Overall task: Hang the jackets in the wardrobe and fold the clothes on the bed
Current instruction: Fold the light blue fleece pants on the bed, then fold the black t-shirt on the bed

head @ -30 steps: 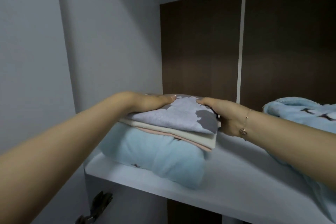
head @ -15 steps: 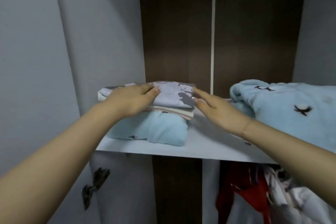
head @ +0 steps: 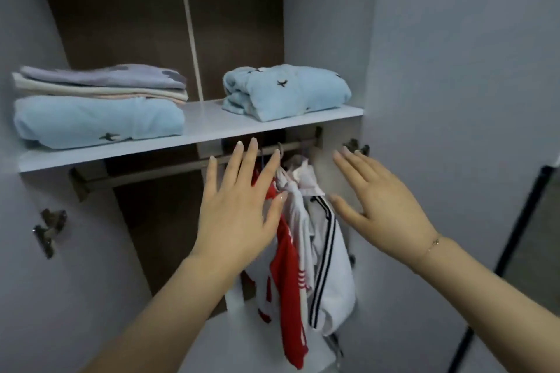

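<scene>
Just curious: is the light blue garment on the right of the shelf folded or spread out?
Folded. The light blue garment sits as a compact layered bundle on the shelf.

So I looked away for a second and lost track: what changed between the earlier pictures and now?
Both hands let go of the folded stack and drew back below the shelf: the left hand and right hand now hover open in front of the hanging jackets, holding nothing. The stack stayed put on the shelf's left, the blue fleece bundle on its right.

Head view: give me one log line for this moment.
left hand: open, empty | right hand: open, empty | folded stack: on shelf | jackets: hanging on rail
</scene>
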`<state>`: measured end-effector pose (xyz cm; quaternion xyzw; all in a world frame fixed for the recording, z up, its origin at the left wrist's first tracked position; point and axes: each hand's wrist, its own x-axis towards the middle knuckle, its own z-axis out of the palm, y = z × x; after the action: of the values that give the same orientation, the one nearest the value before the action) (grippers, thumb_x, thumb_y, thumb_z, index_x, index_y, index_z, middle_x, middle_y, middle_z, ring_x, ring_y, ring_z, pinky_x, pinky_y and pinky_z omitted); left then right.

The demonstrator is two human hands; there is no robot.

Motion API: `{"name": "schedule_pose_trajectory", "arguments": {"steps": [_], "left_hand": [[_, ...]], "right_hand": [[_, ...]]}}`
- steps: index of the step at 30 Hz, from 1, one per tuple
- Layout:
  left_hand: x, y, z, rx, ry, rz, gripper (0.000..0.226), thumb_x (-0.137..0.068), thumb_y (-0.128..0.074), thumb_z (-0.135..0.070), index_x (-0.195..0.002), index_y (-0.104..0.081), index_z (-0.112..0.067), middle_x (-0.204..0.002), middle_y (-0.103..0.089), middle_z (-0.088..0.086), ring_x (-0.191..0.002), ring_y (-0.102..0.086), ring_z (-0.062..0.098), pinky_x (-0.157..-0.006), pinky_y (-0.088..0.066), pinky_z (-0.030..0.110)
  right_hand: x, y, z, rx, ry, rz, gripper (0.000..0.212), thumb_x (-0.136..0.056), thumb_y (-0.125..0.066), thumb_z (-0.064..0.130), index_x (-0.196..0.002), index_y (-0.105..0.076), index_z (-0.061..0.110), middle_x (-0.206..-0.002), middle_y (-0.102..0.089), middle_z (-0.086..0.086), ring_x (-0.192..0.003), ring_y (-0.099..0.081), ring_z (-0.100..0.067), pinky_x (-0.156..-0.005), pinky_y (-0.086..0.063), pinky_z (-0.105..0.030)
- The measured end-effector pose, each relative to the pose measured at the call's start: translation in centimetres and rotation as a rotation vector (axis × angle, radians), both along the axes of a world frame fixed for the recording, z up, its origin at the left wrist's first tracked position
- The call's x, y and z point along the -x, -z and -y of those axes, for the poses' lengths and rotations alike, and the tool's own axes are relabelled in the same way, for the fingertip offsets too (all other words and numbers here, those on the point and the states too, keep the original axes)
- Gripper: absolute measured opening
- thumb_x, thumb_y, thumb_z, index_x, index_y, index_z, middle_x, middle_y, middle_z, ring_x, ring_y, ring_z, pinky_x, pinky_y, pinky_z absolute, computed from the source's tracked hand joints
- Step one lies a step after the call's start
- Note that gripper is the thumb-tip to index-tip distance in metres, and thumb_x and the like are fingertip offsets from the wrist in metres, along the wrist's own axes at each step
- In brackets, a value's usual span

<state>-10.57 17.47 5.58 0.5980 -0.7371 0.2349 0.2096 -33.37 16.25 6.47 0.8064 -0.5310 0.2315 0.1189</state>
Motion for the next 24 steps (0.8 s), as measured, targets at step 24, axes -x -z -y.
{"name": "schedule_pose_trajectory", "arguments": {"steps": [24], "left_hand": [[63.6, 14.2, -33.9, -0.351, 1.404, 0.158, 0.063, -0.096, -0.019, -0.053, -0.154, -0.024, -0.028, -0.161, -0.019, 0.009, -0.149, -0.018, 0.027, -0.116, -0.024, 0.056]], "right_hand": [[46.4, 16.0, -56.8, -0.270, 1.378, 0.080, 0.063, -0.098, -0.043, 0.047, -0.152, -0.029, 0.018, -0.160, -0.024, -0.004, -0.148, -0.021, -0.022, -0.122, -0.015, -0.039]]}}
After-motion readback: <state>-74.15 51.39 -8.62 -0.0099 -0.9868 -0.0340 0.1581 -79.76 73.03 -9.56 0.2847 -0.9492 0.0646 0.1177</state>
